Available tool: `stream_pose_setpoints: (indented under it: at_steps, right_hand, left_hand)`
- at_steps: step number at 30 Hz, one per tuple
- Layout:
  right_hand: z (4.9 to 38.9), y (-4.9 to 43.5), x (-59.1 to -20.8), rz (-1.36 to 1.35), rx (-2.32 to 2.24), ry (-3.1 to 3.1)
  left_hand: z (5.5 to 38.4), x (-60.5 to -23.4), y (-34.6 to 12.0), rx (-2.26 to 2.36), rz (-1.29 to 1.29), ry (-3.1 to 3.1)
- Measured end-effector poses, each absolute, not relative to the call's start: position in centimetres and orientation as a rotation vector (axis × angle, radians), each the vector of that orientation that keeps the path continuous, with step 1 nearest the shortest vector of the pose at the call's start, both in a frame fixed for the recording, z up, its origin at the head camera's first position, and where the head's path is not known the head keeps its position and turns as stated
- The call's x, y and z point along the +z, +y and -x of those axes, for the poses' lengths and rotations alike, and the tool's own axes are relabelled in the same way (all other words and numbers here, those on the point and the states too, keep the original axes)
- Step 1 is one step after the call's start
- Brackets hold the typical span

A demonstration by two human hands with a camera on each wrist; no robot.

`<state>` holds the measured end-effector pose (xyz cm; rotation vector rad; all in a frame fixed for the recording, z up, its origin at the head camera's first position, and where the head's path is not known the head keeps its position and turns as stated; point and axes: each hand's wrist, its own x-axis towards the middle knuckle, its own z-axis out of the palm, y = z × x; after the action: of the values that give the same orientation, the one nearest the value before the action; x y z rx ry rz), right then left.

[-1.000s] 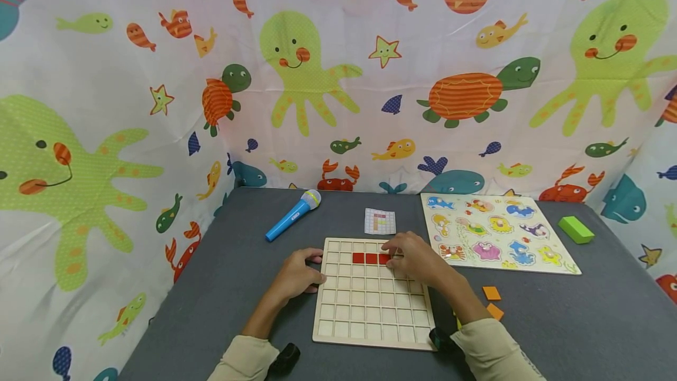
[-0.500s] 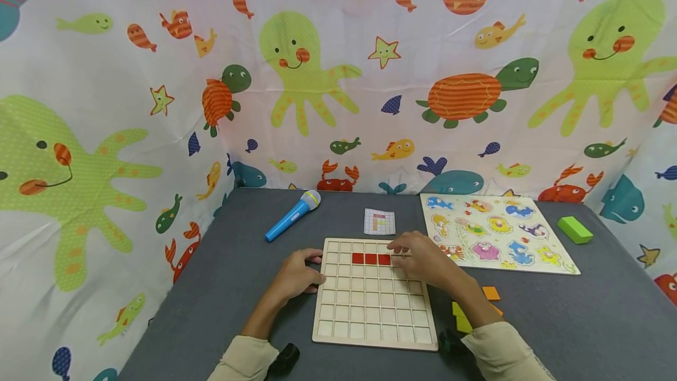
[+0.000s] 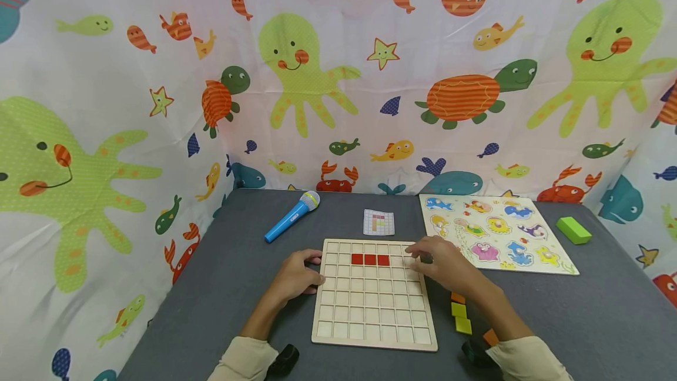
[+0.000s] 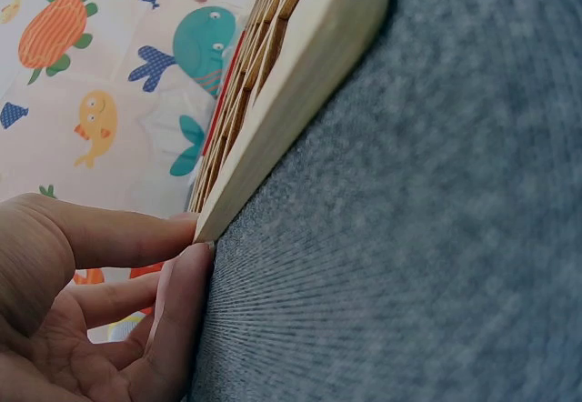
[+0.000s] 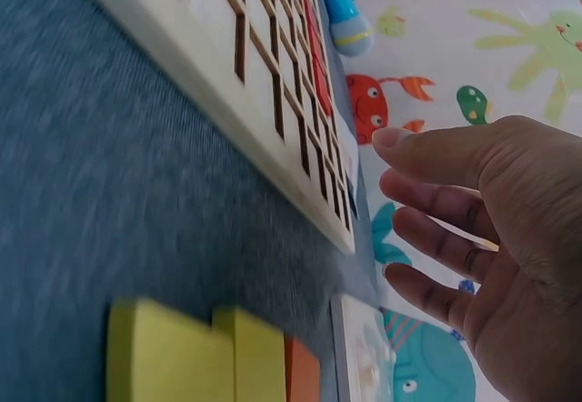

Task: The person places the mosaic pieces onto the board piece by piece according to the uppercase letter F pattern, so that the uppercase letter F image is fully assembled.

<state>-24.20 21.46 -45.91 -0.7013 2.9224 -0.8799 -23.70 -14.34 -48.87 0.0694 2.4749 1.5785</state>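
A wooden grid board (image 3: 372, 344) lies on the table with three red tiles (image 3: 370, 259) side by side in one of its upper rows. My left hand (image 3: 296, 272) holds the board's left edge, pinching it between thumb and finger in the left wrist view, where the wooden edge (image 4: 282, 125) shows. Over the board's upper right edge hovers my right hand (image 3: 446, 260). In the right wrist view this hand (image 5: 527, 229) has loosely bent fingers, spread apart, and nothing between them. A small card with a coloured grid pattern (image 3: 378, 223) lies just behind the board.
Yellow tiles (image 3: 463, 326) and orange tiles (image 3: 491, 338) lie right of the board, partly under the right forearm. A sea-animal puzzle board (image 3: 550, 266) and a green block (image 3: 573, 230) sit at the back right. A blue toy microphone (image 3: 290, 219) lies back left.
My right hand has moved right, from beside the red tiles to the board's right edge, uncovering grid cells and the yellow tiles. My left hand has stayed on the board.
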Motion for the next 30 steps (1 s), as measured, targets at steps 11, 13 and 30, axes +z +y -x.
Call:
stream_pose_setpoints:
  at_steps: [11, 13, 30]
  right_hand:
    - [22.6, 24.9, -45.1, 0.63, -0.913, 2.926]
    - [22.3, 25.6, -45.2, 0.642, -0.903, 2.943]
    - [20.1, 30.0, -45.5, 0.439, -0.883, 2.898]
  left_hand:
    - [24.0, -49.0, -14.5, 1.565, -0.08, 2.489]
    - [24.0, -49.1, -14.6, 1.564, -0.081, 2.488]
    - [24.0, -49.3, -14.6, 1.556, -0.088, 2.48]
